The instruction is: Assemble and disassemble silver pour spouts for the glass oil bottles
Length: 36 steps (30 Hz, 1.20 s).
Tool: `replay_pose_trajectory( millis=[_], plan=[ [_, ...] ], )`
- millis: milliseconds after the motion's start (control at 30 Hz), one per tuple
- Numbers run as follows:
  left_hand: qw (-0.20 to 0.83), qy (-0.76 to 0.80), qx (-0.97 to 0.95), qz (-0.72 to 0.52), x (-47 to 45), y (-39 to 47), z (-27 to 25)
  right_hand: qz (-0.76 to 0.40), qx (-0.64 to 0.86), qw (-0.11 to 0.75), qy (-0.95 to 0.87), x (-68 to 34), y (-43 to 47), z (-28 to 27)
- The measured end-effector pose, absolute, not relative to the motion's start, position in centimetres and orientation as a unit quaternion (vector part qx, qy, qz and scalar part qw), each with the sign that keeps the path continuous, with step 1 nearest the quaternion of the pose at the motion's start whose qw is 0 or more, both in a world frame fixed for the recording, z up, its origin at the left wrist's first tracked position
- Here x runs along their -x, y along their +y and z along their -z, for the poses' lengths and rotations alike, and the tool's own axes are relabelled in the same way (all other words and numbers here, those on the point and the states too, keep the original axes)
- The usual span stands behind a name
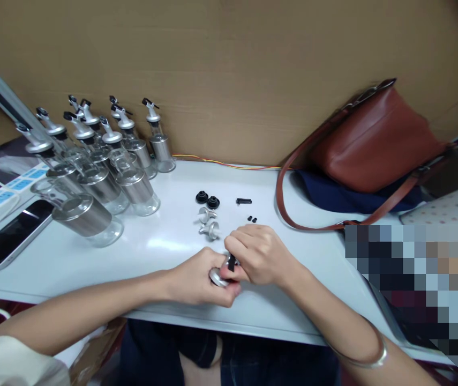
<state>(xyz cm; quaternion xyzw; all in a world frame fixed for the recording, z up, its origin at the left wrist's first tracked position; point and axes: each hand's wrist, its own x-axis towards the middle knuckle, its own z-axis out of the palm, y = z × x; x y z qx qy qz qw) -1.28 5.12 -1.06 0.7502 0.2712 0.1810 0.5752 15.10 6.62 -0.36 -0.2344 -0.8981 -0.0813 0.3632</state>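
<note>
My left hand (196,280) is closed around a silver pourer spout (217,277) just above the front of the table. Against it, my right hand (258,252) pinches a small black piece (231,262) at the spout's upper end; the fingers partly hide how the two meet. Beyond my hands lie two more silver pourer spouts (212,230) on their sides. Two round black stoppers (213,202) sit behind those. To their right are thin black strips (243,201) and two tiny black bits (252,219).
Several glass bottles with steel bands (135,185) stand at the left, many topped with pourers. A phone (12,236) and a white power strip (1,198) lie at far left. A brown leather bag (377,142) rests at back right, its strap looping onto the white table (164,271).
</note>
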Motion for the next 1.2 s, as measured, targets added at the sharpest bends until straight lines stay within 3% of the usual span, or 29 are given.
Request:
replay_pose_trajectory(
  millis=[133, 267, 467, 600, 800, 1200],
  plan=[
    [0.486, 0.203, -0.831, -0.178, 1.3, 4.6, 1.5, -0.012, 0.263, 0.422, -0.868, -14.7, 6.1, 0.6],
    [0.476, 0.198, -0.834, -0.196, 1.3, 4.3, 1.5, -0.078, 0.286, 0.424, -0.856, -14.6, 6.2, 0.3],
    [0.464, 0.271, -0.806, -0.246, 1.7, 5.2, 1.2, -0.135, 0.49, 0.453, -0.732, -16.9, 8.5, -0.1],
    [0.471, 0.273, -0.798, -0.256, 2.0, 5.2, 1.2, -0.147, 0.575, 0.4, -0.699, -19.6, 10.6, 0.7],
    [0.501, 0.269, -0.781, -0.258, 2.1, 5.0, 1.5, -0.071, 0.615, 0.266, -0.739, -21.2, 11.9, 2.8],
    [0.557, 0.303, -0.717, -0.288, 1.8, 5.1, 2.4, -0.046, 0.578, 0.245, -0.777, -20.9, 11.7, 2.6]
  ],
)
